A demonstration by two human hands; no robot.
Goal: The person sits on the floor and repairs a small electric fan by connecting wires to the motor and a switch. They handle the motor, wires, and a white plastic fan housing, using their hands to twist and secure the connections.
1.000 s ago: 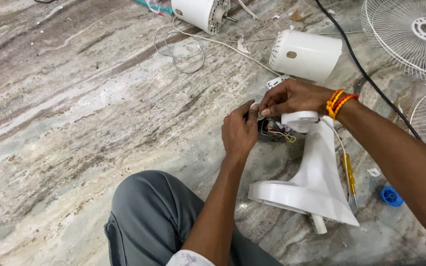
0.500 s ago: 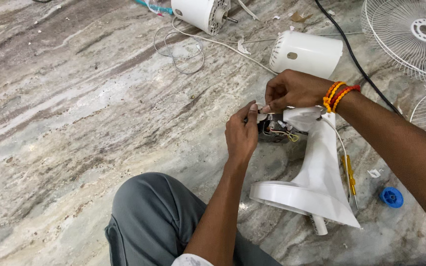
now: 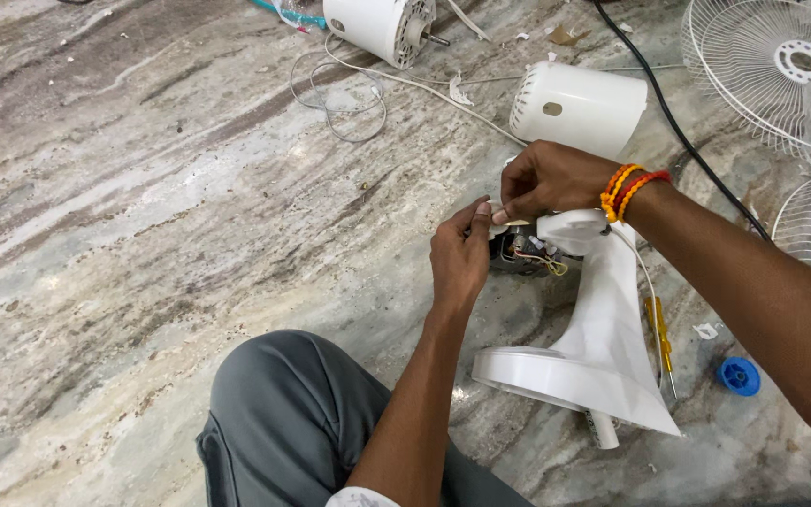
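Both hands meet above the exposed motor end of a white fan stand (image 3: 603, 329) lying on its side on the marble floor (image 3: 143, 235). Left hand (image 3: 460, 258): thumb and forefinger pressed together, pinching a small pale piece, too small to identify. Right hand (image 3: 546, 178): fingertips pinched on the same piece, orange thread bands at the wrist. Coloured wires (image 3: 542, 261) show just below the hands. A yellow-handled screwdriver (image 3: 659, 338) lies beside the stand, a blue cap (image 3: 739, 376) near it. White motor cover (image 3: 579, 105) sits beyond the hands.
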